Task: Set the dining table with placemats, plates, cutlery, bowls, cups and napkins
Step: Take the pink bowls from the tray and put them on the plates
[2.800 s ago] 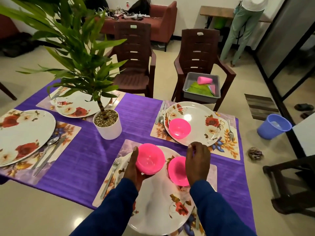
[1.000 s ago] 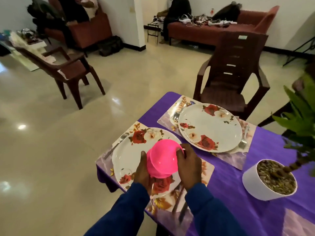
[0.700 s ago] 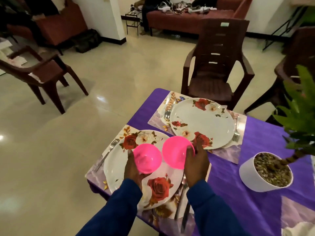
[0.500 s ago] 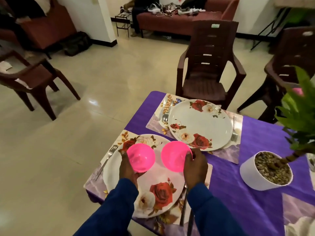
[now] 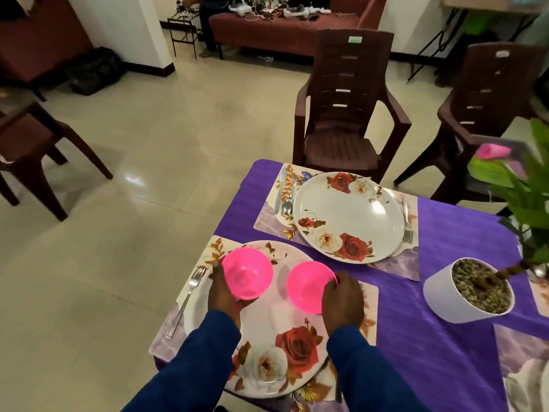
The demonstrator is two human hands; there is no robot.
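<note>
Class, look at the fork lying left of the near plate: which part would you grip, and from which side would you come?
Pinch the fork by its bare handle, from the left or from above. It lies flat on the placemat close beside the plate, tines pointing away, so the right side is crowded by the plate's rim.

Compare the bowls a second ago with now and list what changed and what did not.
The two pink bowls, stacked a second ago, are now split: the left hand holds one bowl to the left, the right hand holds the other bowl to the right, both above the near plate. Unchanged: the far plate, its cutlery, and the fork beside the near plate.
</note>
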